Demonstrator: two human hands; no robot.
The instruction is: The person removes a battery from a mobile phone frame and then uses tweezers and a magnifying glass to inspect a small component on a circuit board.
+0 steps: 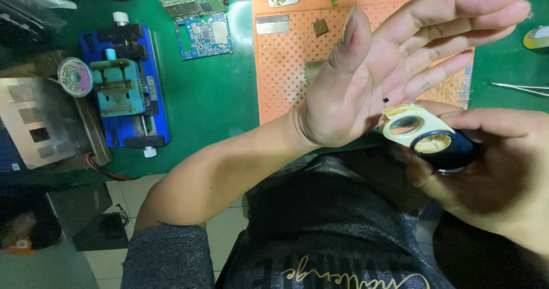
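Head view looks straight down on a seated person's lap, and nearest of all is the right hand (pixel 492 169), curled around a small folding loupe (pixel 426 135) with a cream frame and a dark blue case; the fingers grip the case from below while the lens swings out toward the other palm. Just above it the left hand (pixel 394 66) is spread flat and empty, fingers straight and together, palm facing the lens. A tiny dark speck (pixel 386 100) sits on that palm close to the loupe's rim; what it is I cannot tell, it is too small. My reading is that the inspection step is in hand: the lens is being brought to the speck. Judging from this, the next move calls for a level, quiet palm and a slow closing of the gap so the speck is not brushed off.

Beyond the hands, along the near edge of the green bench mat (pixel 217 94), lies an orange perforated pad (pixel 286 54) carrying small metal shields. Further left a blue circuit-board holder (pixel 128 83) stands with a solder spool (pixel 75 76) beside it. At the far edge lie a blue circuit board (pixel 204 35) and, at the right edge, tweezers (pixel 517 87).
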